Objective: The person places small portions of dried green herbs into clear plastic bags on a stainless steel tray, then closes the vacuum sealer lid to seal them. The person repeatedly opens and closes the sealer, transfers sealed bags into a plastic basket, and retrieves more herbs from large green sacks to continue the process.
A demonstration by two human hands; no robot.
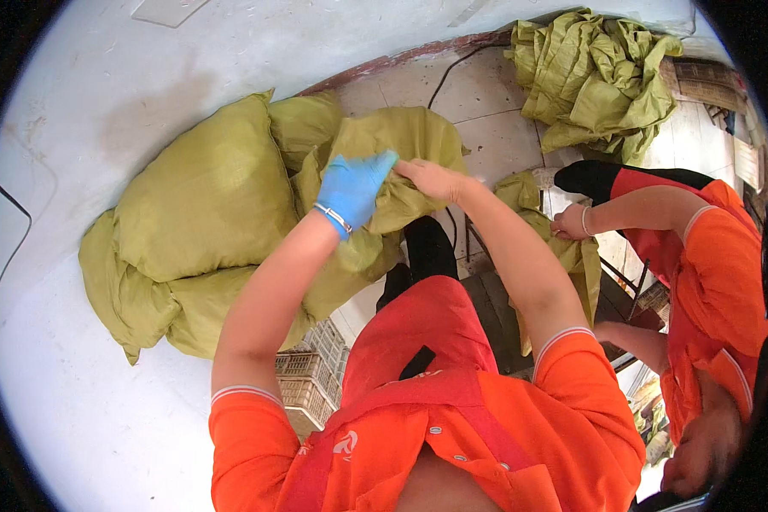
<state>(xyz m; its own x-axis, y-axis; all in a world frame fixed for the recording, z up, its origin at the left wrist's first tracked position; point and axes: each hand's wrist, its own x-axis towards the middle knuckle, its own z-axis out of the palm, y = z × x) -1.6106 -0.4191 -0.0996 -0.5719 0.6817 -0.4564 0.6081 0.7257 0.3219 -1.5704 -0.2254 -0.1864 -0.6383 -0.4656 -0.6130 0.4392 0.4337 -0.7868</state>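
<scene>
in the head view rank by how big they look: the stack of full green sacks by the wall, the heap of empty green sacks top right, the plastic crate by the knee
1. stack of full green sacks
2. heap of empty green sacks, though it lies farther off
3. plastic crate, partly hidden

Head-worn fisheye, looking steeply down, close over hands.
</scene>
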